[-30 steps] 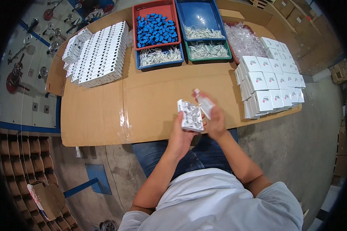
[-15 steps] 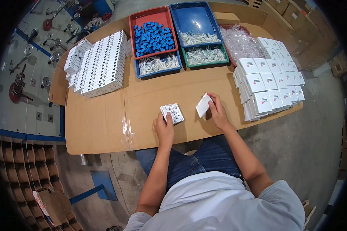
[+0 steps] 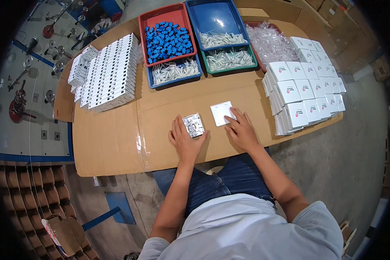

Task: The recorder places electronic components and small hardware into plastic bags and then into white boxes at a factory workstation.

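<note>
A square, white-edged electrical fitting (image 3: 193,125) with metal parts showing on top lies on the cardboard tabletop. My left hand (image 3: 186,141) is closed around it, fingers along its left side and thumb at its lower right corner. To its right lies a flat, square white cover plate (image 3: 221,113), smooth face up. The fingers of my right hand (image 3: 243,132) are stretched out and rest on the plate's right part, hiding that edge. A small gap separates the plate from the fitting.
Trays stand at the back: a red tray (image 3: 143,41) of blue pieces, blue (image 3: 152,81) and green trays (image 3: 234,70) of small white parts, and clear plastic bags (image 3: 271,43). Stacked white fittings (image 3: 110,76) stand left, white boxes (image 3: 301,89) right.
The cover plate, tilted up in my right hand before, now lies flat on the cardboard, closer to the fitting. My left thumb has moved off the fitting's top to its side.
</note>
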Action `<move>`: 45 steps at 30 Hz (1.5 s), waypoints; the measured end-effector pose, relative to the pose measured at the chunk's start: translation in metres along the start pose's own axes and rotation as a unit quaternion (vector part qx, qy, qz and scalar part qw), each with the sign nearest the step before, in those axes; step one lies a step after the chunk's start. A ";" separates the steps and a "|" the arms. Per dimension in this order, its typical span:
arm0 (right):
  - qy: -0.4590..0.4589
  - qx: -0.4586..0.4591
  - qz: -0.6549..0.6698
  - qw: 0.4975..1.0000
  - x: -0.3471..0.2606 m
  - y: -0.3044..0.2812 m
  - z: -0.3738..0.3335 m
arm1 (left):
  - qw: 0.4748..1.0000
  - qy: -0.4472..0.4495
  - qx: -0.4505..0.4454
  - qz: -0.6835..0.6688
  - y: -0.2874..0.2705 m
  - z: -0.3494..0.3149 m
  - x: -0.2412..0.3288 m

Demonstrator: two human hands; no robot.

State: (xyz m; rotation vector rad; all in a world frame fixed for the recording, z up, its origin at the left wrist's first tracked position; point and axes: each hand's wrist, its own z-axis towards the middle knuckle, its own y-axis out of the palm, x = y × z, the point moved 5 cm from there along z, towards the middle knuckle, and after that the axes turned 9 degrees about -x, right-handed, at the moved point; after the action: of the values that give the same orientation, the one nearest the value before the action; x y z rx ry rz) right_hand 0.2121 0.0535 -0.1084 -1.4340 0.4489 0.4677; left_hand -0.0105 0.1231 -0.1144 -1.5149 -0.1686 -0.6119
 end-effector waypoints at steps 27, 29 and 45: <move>0.088 -0.063 -0.355 0.929 0.244 -0.243 0.250 | 0.996 0.009 0.019 -0.086 -0.014 0.001 0.001; 0.082 -0.122 -0.314 0.938 0.258 -0.227 0.263 | 0.997 0.009 0.016 -0.076 -0.012 0.002 0.001; 0.090 0.113 -0.052 0.988 0.212 -0.314 0.206 | 0.993 0.017 0.037 -0.110 -0.016 -0.002 -0.003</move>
State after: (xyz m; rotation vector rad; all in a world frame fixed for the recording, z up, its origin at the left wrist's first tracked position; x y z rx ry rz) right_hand 0.5661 0.2416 0.0505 -1.2771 0.5501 0.1970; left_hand -0.0210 0.1227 -0.1018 -1.4235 -0.3316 -0.7989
